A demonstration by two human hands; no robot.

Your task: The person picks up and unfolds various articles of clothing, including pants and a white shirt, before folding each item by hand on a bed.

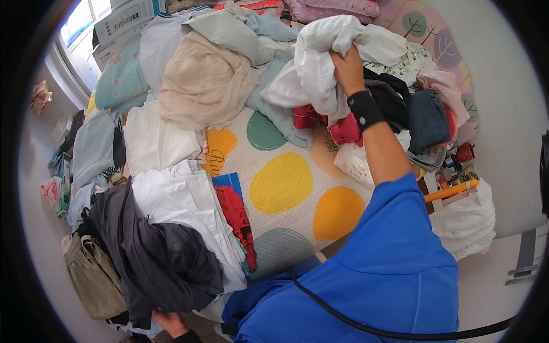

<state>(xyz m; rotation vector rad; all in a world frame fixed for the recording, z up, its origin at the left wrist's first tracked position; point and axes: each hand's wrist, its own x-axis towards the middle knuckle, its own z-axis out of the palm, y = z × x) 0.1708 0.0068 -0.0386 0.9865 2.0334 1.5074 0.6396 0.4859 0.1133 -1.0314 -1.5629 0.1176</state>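
Note:
My right hand (349, 68), with a black band on its wrist, reaches to the far right of the bed. It is closed on a bunched white cloth (320, 63), lifted above dark red fabric (346, 128). Whether the cloth is a garment or bedding I cannot tell. At the near left, my left hand (170, 323) touches the lower edge of a dark grey garment (154, 246), and its fingers are mostly hidden there. That garment lies crumpled over a stack of folded white clothes (189, 200). Red folded fabric (234, 217) sticks out along the stack's right side.
A beige cloth (206, 86) heaps up at the back left, beside a teal folded piece (123, 80). Black (389, 103) and dark blue (429, 120) clothes pile up on the right. The patterned bed mat (280, 183) shows between the piles. A black cable (400, 331) crosses my body.

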